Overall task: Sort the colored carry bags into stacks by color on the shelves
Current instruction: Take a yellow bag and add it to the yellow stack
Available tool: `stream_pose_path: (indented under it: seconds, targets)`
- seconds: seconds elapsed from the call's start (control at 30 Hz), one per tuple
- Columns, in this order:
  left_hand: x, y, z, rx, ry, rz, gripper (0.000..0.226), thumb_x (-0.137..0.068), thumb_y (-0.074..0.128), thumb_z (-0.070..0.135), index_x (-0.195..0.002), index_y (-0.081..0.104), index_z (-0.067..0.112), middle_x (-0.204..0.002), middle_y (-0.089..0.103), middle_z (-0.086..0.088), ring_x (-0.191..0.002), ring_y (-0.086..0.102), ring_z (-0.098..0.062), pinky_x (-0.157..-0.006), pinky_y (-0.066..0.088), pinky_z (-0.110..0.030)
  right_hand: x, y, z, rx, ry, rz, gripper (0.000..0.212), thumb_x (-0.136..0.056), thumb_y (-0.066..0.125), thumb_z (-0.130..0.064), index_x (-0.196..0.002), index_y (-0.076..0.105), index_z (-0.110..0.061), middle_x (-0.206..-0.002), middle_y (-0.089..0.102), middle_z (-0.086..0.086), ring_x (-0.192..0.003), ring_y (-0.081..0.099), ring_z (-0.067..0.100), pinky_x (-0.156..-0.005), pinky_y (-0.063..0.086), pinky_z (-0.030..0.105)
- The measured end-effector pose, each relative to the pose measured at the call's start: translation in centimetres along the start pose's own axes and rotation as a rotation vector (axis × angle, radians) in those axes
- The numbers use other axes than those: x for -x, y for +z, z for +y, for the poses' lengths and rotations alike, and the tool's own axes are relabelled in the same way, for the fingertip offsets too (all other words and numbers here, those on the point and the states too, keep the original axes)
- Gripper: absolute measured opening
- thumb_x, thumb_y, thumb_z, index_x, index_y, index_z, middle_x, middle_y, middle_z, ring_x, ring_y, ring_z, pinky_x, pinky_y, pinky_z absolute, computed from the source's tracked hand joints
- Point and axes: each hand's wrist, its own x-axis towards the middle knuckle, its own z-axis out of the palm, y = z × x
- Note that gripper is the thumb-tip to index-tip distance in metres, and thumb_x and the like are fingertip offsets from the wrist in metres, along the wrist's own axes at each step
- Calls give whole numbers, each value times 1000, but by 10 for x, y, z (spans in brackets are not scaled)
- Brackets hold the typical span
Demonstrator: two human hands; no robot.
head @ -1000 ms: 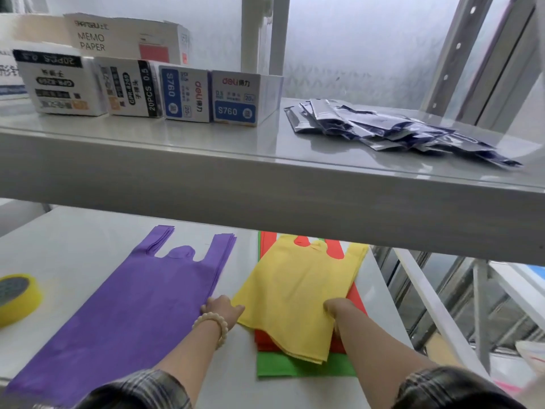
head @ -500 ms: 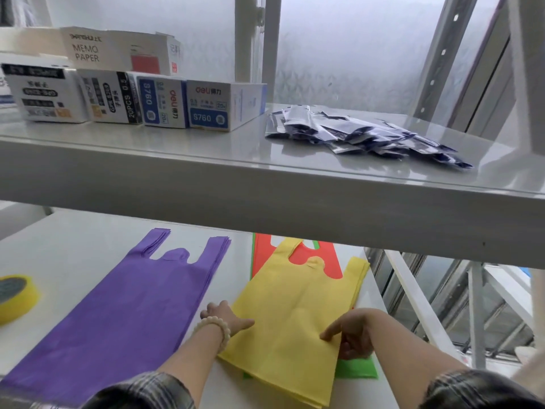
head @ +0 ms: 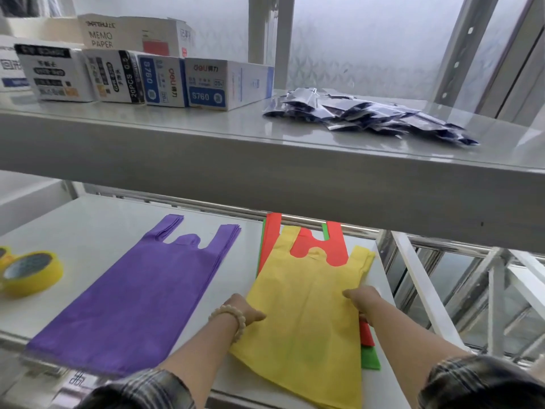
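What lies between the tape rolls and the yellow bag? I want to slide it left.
In the head view, the purple bags lie flat between the tape rolls and the yellow bag.

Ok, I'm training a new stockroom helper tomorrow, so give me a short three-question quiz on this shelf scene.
1. True or false: the yellow bags lie on top of red bags and green bags.
2. Multiple choice: what lies left of the purple bags on the lower shelf? A) scissors B) yellow tape rolls C) a stapler
3. Fill in: the beaded bracelet is on the ___ wrist, next to the left hand; the right hand grips the bags' other edge.

Key: 1 true; 2 B; 3 left
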Motion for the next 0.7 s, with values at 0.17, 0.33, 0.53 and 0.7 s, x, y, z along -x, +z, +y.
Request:
stream_pose_path:
  seconds: [0.17,0.33,0.53,0.7]
  targets:
    - [4,-2,-6,75,59,-118,56,-79,65,27,-131,52,9,-128,58,-7,-115,57,-23,-95,45,-27,-4,1,2,-21,-104,37,38,-90,55,-7,-127,51,1,-125,56,20,-113,55,36,-96,48,43]
    - [10,-1,-18,49,104,-146,53,-80,61,21,-131,47,15,-126,56,-4,-108,55,-21,-89,45,-29,-11,3,6,-112,-90,-13,44,-86,50,-1,-130,52,-5,-120,60,18,-106,58,35,-94,50,44]
    - [20,-1,-30,128,106,-235,64,-80,63,16,-138,34,15,-133,49,-7,-118,50,-26,-102,43,-37,-32,17,17,-234,-68,-91,62,-79,72,-21,-134,49,-5,-127,58,18,-112,59,36,-98,48,49]
    - [24,-5,-46,52,57,-141,68,-77,72,33,-132,39,12,-131,52,-7,-117,52,-23,-101,43,-34,-38,21,19,-225,-130,-89,65,-78,73,-21,-136,47,-7,-131,56,17,-115,57,36,-98,48,50]
